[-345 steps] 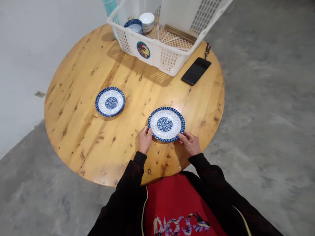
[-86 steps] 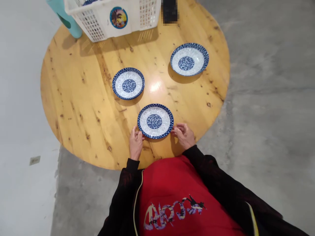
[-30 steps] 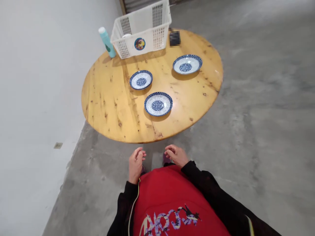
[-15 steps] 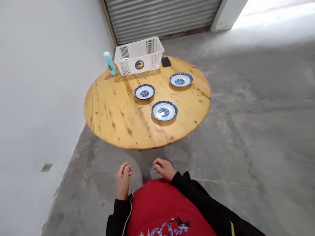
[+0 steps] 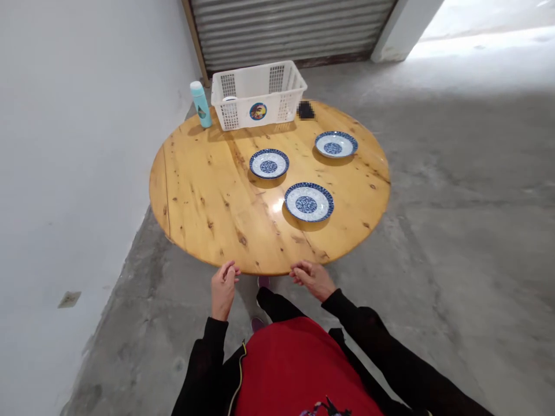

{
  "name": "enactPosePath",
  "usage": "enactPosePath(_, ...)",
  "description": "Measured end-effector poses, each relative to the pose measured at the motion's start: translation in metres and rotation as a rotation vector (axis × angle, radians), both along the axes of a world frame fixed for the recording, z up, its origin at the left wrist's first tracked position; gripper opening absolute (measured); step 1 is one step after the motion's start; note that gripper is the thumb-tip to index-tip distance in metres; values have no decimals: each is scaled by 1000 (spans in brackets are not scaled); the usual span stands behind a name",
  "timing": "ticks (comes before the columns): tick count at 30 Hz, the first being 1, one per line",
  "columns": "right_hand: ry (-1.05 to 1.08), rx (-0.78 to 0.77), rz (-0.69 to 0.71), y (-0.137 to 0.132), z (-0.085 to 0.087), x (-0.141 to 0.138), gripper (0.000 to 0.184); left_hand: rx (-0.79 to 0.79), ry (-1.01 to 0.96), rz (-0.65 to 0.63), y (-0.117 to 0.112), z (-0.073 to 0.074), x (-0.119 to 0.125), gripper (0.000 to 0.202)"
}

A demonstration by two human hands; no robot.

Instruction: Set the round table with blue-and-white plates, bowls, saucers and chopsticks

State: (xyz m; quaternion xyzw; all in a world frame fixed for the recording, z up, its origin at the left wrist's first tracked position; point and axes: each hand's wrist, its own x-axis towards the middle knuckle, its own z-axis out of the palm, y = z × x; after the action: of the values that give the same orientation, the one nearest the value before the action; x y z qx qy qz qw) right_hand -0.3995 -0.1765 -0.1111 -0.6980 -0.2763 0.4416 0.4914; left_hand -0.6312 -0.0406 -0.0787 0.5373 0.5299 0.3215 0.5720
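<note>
My left hand [image 5: 224,289] hovers at the front edge of the round wooden table [image 5: 203,190], fingers loosely bent and apart, holding nothing. To its right, my right hand [image 5: 314,279] is also empty at the same edge, its fingers slightly curled but not closed. Nearest to it on the table lies a blue-and-white plate [image 5: 309,202]. Behind that one are a smaller patterned plate [image 5: 269,164] to the left and a third plate [image 5: 336,144] farther right. Neither hand touches a plate.
A white plastic basket [image 5: 260,98] stands at the back of the table, with something white partly hidden inside. Beside it are a light-blue bottle [image 5: 200,105] and a blurred dark object [image 5: 306,110]. A white wall [image 5: 87,144] runs along the left.
I have come closer to the table. Both hands have moved forward from in front of my body to its front edge, still empty. The plates lie as before.
</note>
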Motion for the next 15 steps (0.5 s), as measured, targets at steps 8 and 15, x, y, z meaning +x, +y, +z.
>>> enactPosePath(8, -164, 94, -257, 157, 16, 135, 25, 117, 114, -173, 141, 10, 76, 27)
enactPosePath(15, -562, -199, -207, 257, -6, 241, 37, 203, 238, -272, 254, -7, 199, 27)
